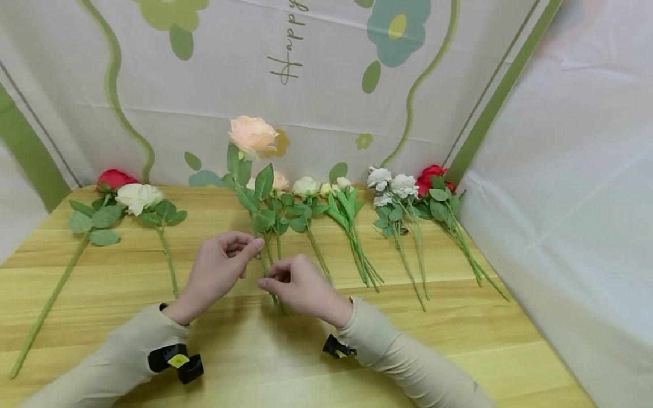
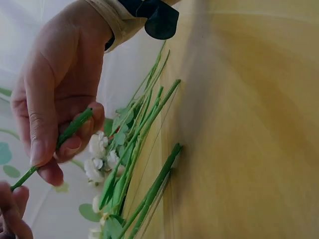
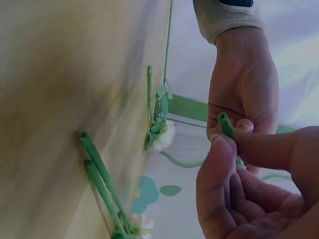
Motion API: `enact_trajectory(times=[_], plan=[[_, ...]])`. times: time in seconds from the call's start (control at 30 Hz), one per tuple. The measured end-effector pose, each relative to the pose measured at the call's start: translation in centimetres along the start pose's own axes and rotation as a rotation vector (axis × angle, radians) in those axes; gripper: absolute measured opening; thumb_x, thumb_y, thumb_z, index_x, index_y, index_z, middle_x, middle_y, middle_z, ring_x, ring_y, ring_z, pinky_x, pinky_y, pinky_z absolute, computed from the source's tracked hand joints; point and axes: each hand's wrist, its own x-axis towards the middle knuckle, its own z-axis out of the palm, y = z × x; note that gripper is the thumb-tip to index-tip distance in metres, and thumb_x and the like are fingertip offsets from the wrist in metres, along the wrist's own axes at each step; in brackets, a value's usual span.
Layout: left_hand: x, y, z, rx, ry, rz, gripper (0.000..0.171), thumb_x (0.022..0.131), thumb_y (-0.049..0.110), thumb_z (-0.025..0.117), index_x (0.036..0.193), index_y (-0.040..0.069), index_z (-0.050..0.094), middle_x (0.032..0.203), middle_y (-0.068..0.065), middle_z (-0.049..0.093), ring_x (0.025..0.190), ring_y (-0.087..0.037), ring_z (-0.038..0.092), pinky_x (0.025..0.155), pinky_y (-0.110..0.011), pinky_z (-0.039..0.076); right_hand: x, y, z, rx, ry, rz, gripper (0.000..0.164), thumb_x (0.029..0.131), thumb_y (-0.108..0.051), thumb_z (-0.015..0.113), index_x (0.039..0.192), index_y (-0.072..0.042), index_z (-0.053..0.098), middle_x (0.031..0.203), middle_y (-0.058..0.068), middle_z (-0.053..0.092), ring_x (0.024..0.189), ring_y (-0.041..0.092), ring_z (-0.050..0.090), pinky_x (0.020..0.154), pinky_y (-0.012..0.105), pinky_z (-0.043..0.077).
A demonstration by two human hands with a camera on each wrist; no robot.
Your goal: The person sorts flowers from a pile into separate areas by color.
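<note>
A peach rose (image 1: 252, 135) is held upright above the table, its leafy green stem running down between both hands. My left hand (image 1: 221, 262) pinches the stem below the leaves with thumb and fingers. Lower down, my right hand (image 1: 301, 286) pinches the same stem near its end. The cut stem end (image 3: 223, 119) sticks out past the right thumb and finger in the right wrist view. Behind the hands, another peach rose (image 1: 280, 181) lies on the table, partly hidden by the held flower's leaves. A white rose (image 1: 306, 186) lies to its right.
On the wooden table (image 1: 245, 362), a red rose (image 1: 116, 179) and a white rose (image 1: 139, 198) lie at left. White tulips (image 1: 344, 184), small white flowers (image 1: 403, 185) and red roses (image 1: 433, 178) lie to the right. A printed cloth (image 1: 326, 96) stands behind.
</note>
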Motion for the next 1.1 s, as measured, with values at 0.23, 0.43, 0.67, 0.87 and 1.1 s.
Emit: enact_trajectory(times=[0.23, 0.43, 0.67, 0.87, 1.1], plan=[[0.8, 0.0, -1.6, -0.015, -0.026, 0.035, 0.034, 0.101, 0.032, 0.058, 0.115, 0.002, 0.066, 0.097, -0.011, 0.069, 0.06, -0.023, 0.063, 0.053, -0.033, 0.053, 2.2, -0.3, -1.2, -0.211, 0.086, 0.013, 0.012, 0.089, -0.006, 0.074, 0.077, -0.006, 0.075, 0.058, -0.005, 0.062, 0.044, 0.004, 0.051, 0.045, 0.02, 0.044], [1.5, -0.2, -3.2, 0.064, -0.048, -0.022, 0.041, 0.102, 0.036, 0.055, 0.123, 0.002, 0.063, 0.104, -0.012, 0.068, 0.068, -0.022, 0.066, 0.057, -0.032, 0.054, 4.6, 1.0, -2.6, -0.282, 0.018, 0.104, 0.05, 0.091, -0.005, 0.07, 0.048, -0.013, 0.047, 0.04, -0.005, 0.043, 0.034, 0.006, 0.038, 0.04, 0.02, 0.029], [1.8, 0.1, -3.4, 0.097, -0.101, -0.053, 0.041, 0.102, 0.04, 0.054, 0.124, 0.006, 0.062, 0.103, -0.008, 0.068, 0.073, -0.028, 0.066, 0.059, -0.035, 0.055, 5.7, 2.0, -3.0, -0.387, -0.065, 0.186, 0.053, 0.091, -0.005, 0.069, 0.044, -0.012, 0.046, 0.037, -0.005, 0.038, 0.034, 0.006, 0.025, 0.046, 0.02, 0.035], [1.8, 0.2, -3.3, 0.111, -0.154, -0.056, 0.036, 0.103, 0.036, 0.054, 0.119, 0.006, 0.064, 0.099, -0.007, 0.068, 0.073, -0.03, 0.066, 0.059, -0.037, 0.054, 5.9, 2.1, -2.6, -0.396, -0.163, 0.263, 0.051, 0.092, -0.004, 0.064, 0.045, -0.012, 0.047, 0.039, 0.001, 0.045, 0.031, 0.01, 0.035, 0.038, 0.022, 0.03], [1.7, 0.0, -3.6, 0.165, -0.249, -0.057, 0.029, 0.103, 0.03, 0.054, 0.111, 0.005, 0.066, 0.094, -0.006, 0.068, 0.072, -0.03, 0.065, 0.06, -0.04, 0.054, 6.6, 2.4, -1.9, -0.41, -0.218, 0.283, 0.05, 0.089, -0.004, 0.067, 0.044, -0.01, 0.048, 0.041, 0.005, 0.052, 0.041, 0.026, 0.058, 0.038, 0.023, 0.04]])
